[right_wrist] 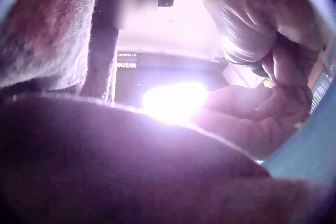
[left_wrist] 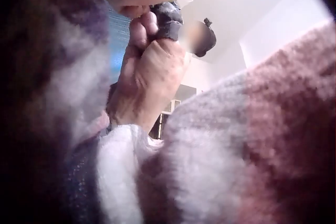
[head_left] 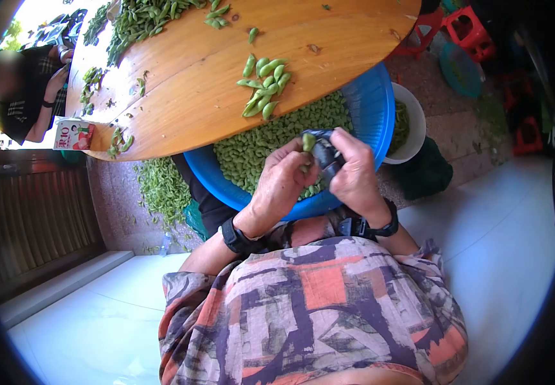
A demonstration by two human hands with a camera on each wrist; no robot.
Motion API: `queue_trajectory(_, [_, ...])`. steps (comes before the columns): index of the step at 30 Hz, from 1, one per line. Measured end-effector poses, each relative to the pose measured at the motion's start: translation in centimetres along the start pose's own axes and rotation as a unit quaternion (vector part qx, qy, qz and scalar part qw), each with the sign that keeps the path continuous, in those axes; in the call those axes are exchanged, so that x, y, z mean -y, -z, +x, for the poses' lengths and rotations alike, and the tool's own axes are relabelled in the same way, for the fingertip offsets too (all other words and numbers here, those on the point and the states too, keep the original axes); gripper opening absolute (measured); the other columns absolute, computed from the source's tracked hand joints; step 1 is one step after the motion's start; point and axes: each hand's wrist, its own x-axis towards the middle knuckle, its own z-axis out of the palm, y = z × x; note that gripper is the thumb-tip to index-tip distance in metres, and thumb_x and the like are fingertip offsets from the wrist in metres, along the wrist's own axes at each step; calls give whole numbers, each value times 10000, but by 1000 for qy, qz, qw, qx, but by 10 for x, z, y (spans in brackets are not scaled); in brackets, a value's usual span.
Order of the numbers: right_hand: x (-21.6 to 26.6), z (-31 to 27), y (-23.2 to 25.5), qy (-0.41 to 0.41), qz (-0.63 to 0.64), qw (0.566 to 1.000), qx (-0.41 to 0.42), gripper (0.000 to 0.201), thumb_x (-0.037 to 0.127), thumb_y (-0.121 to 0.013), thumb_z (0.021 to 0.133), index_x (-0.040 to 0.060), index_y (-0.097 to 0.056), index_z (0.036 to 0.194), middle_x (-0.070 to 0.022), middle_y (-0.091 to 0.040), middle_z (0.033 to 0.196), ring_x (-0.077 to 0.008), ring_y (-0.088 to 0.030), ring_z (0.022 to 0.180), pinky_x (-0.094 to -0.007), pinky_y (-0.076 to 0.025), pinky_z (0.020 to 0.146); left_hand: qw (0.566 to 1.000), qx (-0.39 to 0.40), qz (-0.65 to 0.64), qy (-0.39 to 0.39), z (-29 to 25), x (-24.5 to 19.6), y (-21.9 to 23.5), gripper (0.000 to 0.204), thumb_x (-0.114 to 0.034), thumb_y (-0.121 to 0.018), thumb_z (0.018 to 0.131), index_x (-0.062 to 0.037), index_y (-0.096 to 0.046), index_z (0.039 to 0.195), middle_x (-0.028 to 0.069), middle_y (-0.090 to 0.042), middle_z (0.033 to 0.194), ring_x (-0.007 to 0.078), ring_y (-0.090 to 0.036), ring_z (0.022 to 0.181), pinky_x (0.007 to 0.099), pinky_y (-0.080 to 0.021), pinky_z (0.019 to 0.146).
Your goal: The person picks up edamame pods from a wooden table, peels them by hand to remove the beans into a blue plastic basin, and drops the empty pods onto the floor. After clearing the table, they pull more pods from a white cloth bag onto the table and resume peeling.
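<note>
Close over the blue basin, my left hand [head_left: 279, 183] pinches a green soybean pod [head_left: 309, 142] between thumb and fingers. My right hand [head_left: 356, 168] meets it from the other side, its curled fingers at the same pod. A black wrap [head_left: 327, 158] covers part of the right hand's fingers; the left wrist view shows this dark wrap [left_wrist: 169, 22] too. Below both hands, the blue basin [head_left: 368, 106] holds a deep layer of shelled green soybeans [head_left: 242, 151]. In the right wrist view, the left hand [right_wrist: 247, 119] is partly washed out by glare.
The wooden table [head_left: 187, 90] carries a small group of pods [head_left: 266, 86] and a big heap [head_left: 143, 22]. A white bucket [head_left: 415, 112] stands right of the basin. Empty hulls [head_left: 162, 189] lie on the floor at left. Another person [head_left: 24, 96] sits across, near a red-and-white box [head_left: 72, 133].
</note>
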Motion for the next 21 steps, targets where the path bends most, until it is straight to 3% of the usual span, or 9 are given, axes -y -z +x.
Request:
queue_trajectory(2, [1,-4,18,-70,92,993,-26,181,-25,-455,726,5,-576,857,-87,-503,730,-179,-497,658,-325,-412,599,985,52,164,19,-9,-11,-8,245,-57,-469,942,14,-575,1152,51,-645,993,167,-627,812,286,-510,713])
queue_trajectory(3, [-18,-12,29,-153,98,981,-64,176,3,-430,758,20,-577,855,-45,-506,705,-129,-505,648,-289,-419,584,964,81,252,-33,-12,-10,-3,232,-71,-531,942,18,-607,1143,97,-662,996,212,-644,784,318,-524,717])
queue_trajectory(4, [-10,-9,45,-146,98,978,-112,156,-2,-431,789,23,-572,849,-29,-521,686,-109,-522,628,-254,-432,577,963,80,254,-37,-16,-15,-2,232,-71,-531,942,18,-607,1143,97,-662,996,212,-644,784,318,-524,717])
queue_trajectory(6, [-23,-5,81,-113,-50,971,-206,214,-42,-446,786,8,-602,923,-46,-587,716,-115,-550,636,-286,-468,590,761,157,591,-216,-25,-28,-7,183,-64,-596,911,12,-653,1067,151,-660,968,284,-645,781,336,-533,745])
queue_trajectory(8, [-30,-8,116,-144,-281,926,-207,397,-77,-475,735,-8,-619,1097,-173,-627,767,-250,-631,696,-346,-492,660,715,109,623,-297,-32,-38,-15,152,3,-644,844,18,-675,992,180,-642,920,342,-628,790,357,-535,760])
queue_trajectory(10, [-43,-15,132,-130,-296,921,-219,455,-83,-478,738,-5,-615,1164,-230,-648,850,-290,-661,777,-356,-498,718,521,-6,694,-496,-30,-55,-12,212,56,-659,790,29,-666,1001,163,-637,933,339,-625,815,369,-530,749])
queue_trajectory(13, [-42,-19,132,-182,-287,917,-207,508,-102,-460,742,7,-611,1215,-246,-667,921,-279,-675,834,-349,-501,749,437,-48,743,-505,-21,-71,0,410,42,-652,654,50,-640,1063,157,-563,1012,301,-578,860,393,-514,740])
queue_trajectory(16, [-43,-17,123,-162,-272,924,-214,510,-118,-460,749,5,-611,1220,-241,-666,918,-279,-673,832,-337,-502,770,375,-49,784,-492,-15,-73,-1,420,28,-648,652,45,-645,1071,136,-559,1016,284,-566,858,376,-504,746])
queue_trajectory(21, [-42,-10,113,-139,-249,937,-200,463,-118,-487,757,-8,-613,1188,-244,-657,896,-280,-670,822,-332,-501,784,367,-51,824,-428,-7,-75,-25,494,91,-593,709,-5,-615,1193,125,-556,976,297,-582,881,385,-514,764])
